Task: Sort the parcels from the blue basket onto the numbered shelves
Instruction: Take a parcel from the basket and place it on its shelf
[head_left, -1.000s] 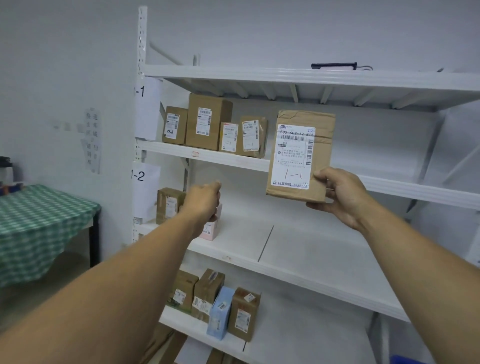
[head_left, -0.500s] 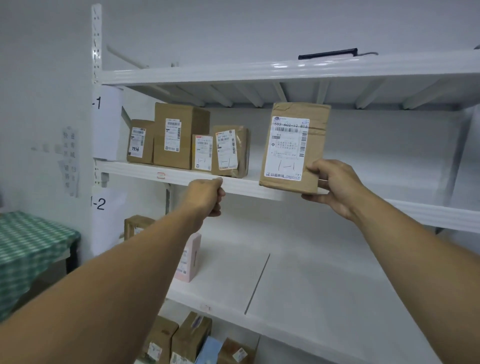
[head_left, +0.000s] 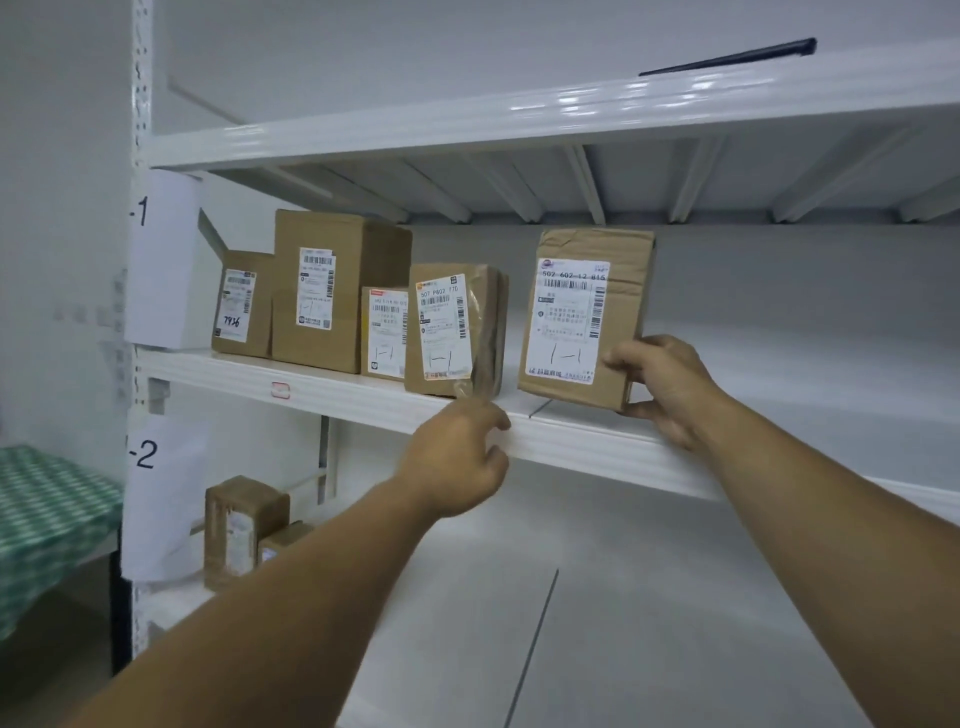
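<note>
My right hand (head_left: 662, 387) grips the lower right corner of a brown cardboard parcel (head_left: 587, 317) with a white label marked "1-1". The parcel stands upright, its bottom edge at the front of the white shelf (head_left: 332, 392) tagged "-1". Several brown parcels stand in a row to its left; the nearest (head_left: 452, 327) also reads "1-1". My left hand (head_left: 457, 457) is loosely curled just below that shelf's front edge and holds nothing.
A paper sign "-1" (head_left: 161, 260) and a sign "-2" (head_left: 161, 499) hang on the left upright. The shelf below holds two brown parcels (head_left: 241, 525) at its left end. A green checked table (head_left: 47, 525) stands at far left.
The view has closed in on the shelves. My right hand has carried the parcel forward and down onto the "-1" shelf, right of the row. My left hand has risen towards the shelf's edge.
</note>
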